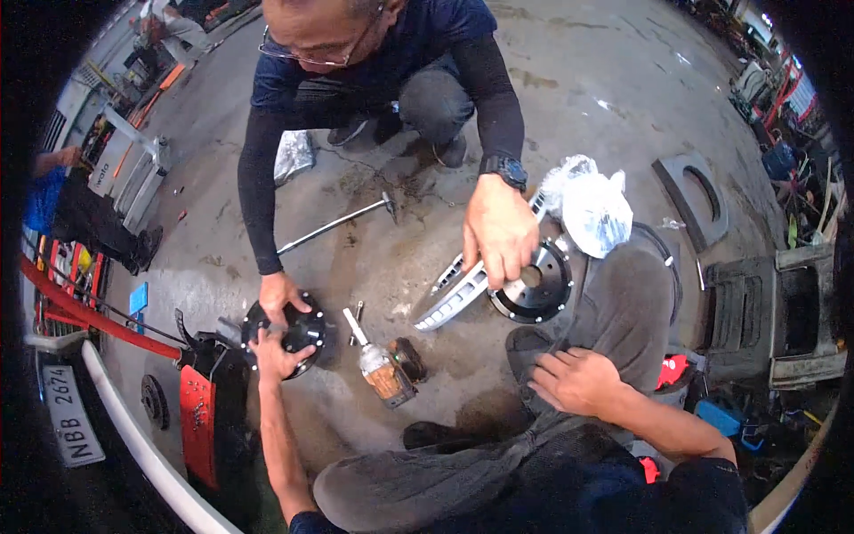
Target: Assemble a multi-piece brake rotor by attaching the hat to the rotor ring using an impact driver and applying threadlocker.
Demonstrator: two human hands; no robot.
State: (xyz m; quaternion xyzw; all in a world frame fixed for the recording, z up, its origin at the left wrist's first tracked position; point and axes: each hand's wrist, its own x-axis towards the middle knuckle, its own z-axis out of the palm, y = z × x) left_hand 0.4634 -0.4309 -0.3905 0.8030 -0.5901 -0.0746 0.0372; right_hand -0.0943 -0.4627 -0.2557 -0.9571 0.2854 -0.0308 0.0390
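Black disc (303, 334) lies flat, perhaps steadied by the spread left hand (280, 358); right hand (578, 381) rests idle, fingers loose.

A stained grey floor (605, 71) runs toward clutter (787, 165) piled along the right edge

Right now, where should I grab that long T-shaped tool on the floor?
Probably grip the T-shaped tool mid-shaft, reaching down from the right. The shaft is slim, straight and lying flat, and its left end shows close beside the co-worker's sleeve.
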